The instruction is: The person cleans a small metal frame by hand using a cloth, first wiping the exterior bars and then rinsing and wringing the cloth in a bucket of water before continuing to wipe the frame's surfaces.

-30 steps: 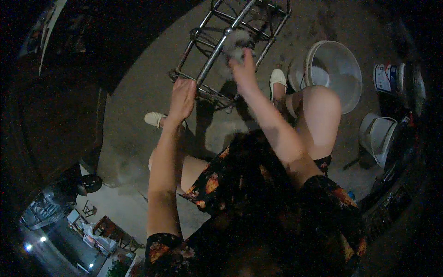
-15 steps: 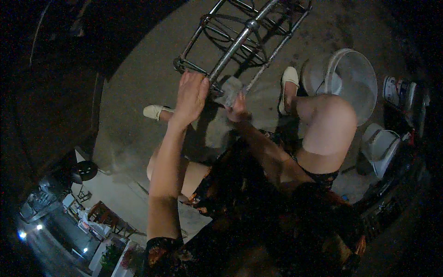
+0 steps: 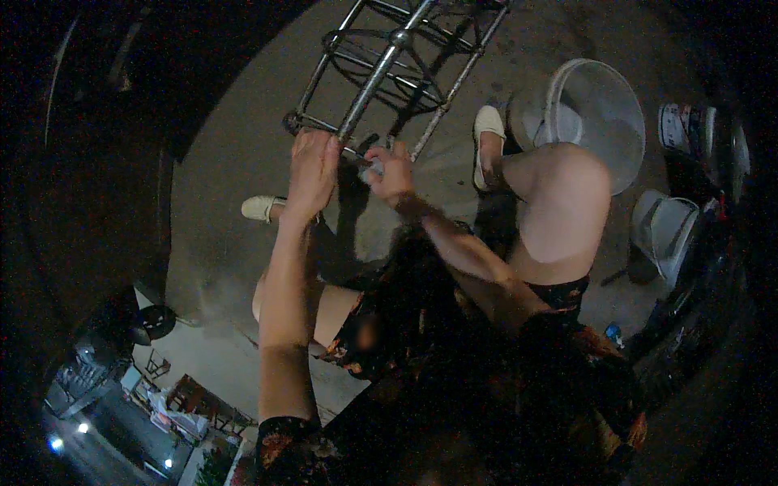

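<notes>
A shiny metal tube rack (image 3: 374, 81) with crossbars and curved wire rings lies tilted in front of me. At its near end, the fingers of my left hand (image 3: 314, 172) are wrapped over the end bar, beside the corner. My right hand (image 3: 392, 178) is closed around a pale crumpled cloth (image 3: 371, 171) and presses it at the same end bar, just right of the left hand. Most of the cloth is hidden by the fingers.
On the right stand a large translucent round tub (image 3: 600, 121), a white bucket (image 3: 666, 231) and a labelled pail (image 3: 681, 130). My knees and pale shoes (image 3: 489, 121) flank the rack on the concrete floor (image 3: 227, 146). A dark piece of furniture (image 3: 89, 235) is at left.
My right hand has moved closer to the left hand along the end bar, and its fingers now cover more of the cloth. The left hand keeps its hold; the view has shifted slightly.
</notes>
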